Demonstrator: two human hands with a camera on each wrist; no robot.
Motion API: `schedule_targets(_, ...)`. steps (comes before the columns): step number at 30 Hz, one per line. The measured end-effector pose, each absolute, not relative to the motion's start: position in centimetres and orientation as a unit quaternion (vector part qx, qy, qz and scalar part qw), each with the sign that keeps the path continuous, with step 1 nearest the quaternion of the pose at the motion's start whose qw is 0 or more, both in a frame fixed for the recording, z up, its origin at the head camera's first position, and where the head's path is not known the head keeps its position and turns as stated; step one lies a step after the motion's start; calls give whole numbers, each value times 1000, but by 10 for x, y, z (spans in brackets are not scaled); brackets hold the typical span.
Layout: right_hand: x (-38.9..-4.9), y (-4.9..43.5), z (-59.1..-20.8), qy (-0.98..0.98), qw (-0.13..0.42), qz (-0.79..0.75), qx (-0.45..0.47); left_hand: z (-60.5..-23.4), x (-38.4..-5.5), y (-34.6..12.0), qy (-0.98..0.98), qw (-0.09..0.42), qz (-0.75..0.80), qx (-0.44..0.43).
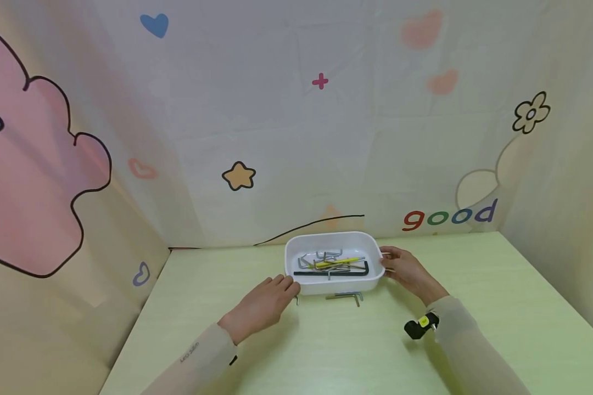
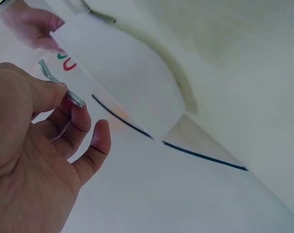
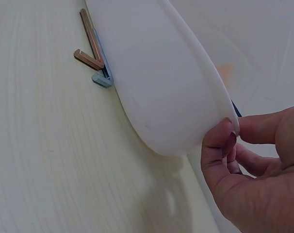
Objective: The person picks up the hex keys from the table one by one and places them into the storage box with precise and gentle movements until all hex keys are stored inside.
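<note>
My left hand (image 1: 264, 304) is at the near left corner of a white plastic bin (image 1: 311, 287). Between its thumb and index finger it pinches a small silver hex key (image 2: 47, 74); the other fingers bend loosely. My right hand (image 1: 409, 272) pinches the bin's right rim, thumb on one side and fingers on the other. Inside the bin lie several silver hex keys (image 1: 332, 253), a large black hex key (image 1: 336, 273) and a thin yellow tool (image 1: 340, 262). Just in front of the bin, two hex keys, one of them bronze-coloured (image 3: 92, 39), lie on the table.
The pale green table (image 1: 356, 351) meets a printed curtain (image 1: 286, 137) close behind the bin. A black wrist device with a yellow mark (image 1: 421, 325) sits at the right cuff.
</note>
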State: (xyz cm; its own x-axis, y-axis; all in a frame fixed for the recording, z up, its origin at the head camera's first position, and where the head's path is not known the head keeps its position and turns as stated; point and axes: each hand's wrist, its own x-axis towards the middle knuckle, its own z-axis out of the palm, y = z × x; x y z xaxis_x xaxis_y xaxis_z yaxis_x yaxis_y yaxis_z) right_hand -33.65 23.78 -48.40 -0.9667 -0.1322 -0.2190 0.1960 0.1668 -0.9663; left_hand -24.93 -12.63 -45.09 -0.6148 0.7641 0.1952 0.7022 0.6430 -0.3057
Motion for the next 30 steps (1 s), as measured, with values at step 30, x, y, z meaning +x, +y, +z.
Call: schedule_targets(30, -339, 239, -486, 742, 126, -658, 22, -402, -288, -84, -902, 173, 24, -394)
